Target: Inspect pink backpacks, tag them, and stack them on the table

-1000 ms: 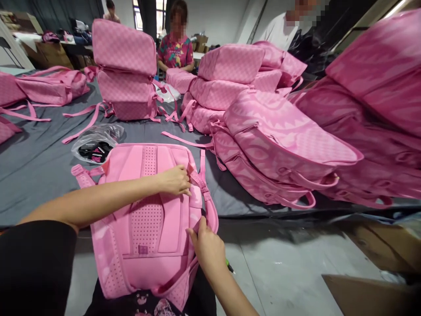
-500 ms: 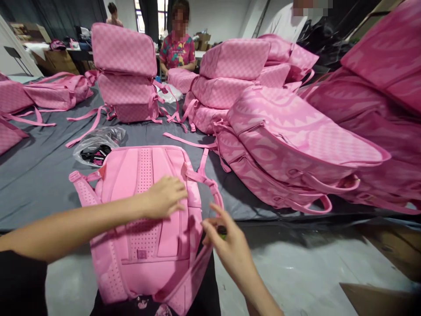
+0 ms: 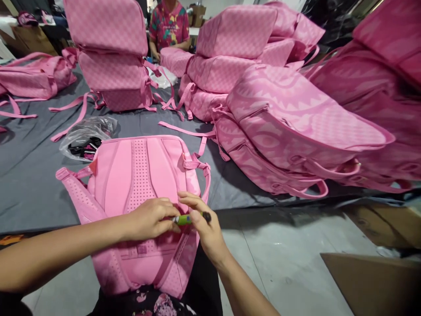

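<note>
A pink backpack [image 3: 120,175] leans on my lap and the table edge, its padded back panel and shoulder straps facing me. Above that panel both hands meet on a slim green marker pen [image 3: 183,219] with a black end. My left hand [image 3: 153,219] pinches the pen's left end. Around the part near the black end close the fingers of my right hand [image 3: 204,224]. The tip under my left fingers is hidden.
Beyond the backpack lies a clear plastic bag [image 3: 87,138] with black and pink parts. Stacked pink backpacks [image 3: 112,72] stand behind it, and more backpacks [image 3: 279,127] pile up on the right. A person [image 3: 169,26] stands across the table. Cardboard [image 3: 368,285] lies on the floor at right.
My right hand has come in from beside the strap with the pen, over the back panel. My left hand has lowered and taken hold of the pen's other end. The view has tipped downward.
</note>
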`<state>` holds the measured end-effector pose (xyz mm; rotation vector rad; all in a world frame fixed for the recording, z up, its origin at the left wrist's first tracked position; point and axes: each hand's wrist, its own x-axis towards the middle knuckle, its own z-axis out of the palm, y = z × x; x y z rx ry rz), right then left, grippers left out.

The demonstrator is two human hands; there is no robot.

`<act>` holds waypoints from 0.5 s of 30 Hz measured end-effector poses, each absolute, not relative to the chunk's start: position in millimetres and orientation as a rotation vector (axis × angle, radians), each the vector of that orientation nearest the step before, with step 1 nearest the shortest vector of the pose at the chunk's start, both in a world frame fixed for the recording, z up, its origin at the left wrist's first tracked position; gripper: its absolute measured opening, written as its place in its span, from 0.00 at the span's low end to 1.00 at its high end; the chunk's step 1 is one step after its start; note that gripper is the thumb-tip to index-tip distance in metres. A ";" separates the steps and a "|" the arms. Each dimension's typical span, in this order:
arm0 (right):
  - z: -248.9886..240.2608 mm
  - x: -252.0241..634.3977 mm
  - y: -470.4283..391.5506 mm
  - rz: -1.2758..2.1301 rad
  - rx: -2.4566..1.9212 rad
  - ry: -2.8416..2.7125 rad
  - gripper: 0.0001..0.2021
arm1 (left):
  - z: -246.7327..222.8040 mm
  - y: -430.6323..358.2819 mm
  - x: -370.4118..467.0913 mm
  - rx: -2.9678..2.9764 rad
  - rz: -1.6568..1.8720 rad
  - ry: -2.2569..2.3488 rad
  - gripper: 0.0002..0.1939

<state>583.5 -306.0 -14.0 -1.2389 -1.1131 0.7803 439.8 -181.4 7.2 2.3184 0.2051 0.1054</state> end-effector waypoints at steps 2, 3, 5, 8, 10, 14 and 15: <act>-19.9 585.6 -304.8 0.788 -1.260 -1.188 0.18 | 10.5 -178.5 442.2 2.295 0.137 0.172 0.08; -23.4 585.5 -304.5 0.761 -1.306 -1.235 0.18 | 12.8 -176.8 443.9 2.302 0.134 0.160 0.09; -31.2 584.9 -303.8 0.657 -1.431 -1.265 0.16 | 17.7 -171.5 448.1 2.410 0.120 0.166 0.09; -40.6 585.5 -298.7 0.519 -1.514 -1.052 0.14 | 23.9 -158.9 458.1 2.770 0.222 0.154 0.17; -43.2 586.9 -291.7 0.490 -1.497 -0.826 0.14 | 26.3 -149.0 467.5 2.961 0.293 0.091 0.18; -44.2 590.0 -278.2 0.554 -1.418 -0.555 0.15 | 26.4 -126.9 484.6 3.111 0.265 0.186 0.25; -45.2 590.7 -276.6 0.572 -1.417 -0.537 0.15 | 25.4 -121.2 487.4 3.153 0.229 0.238 0.29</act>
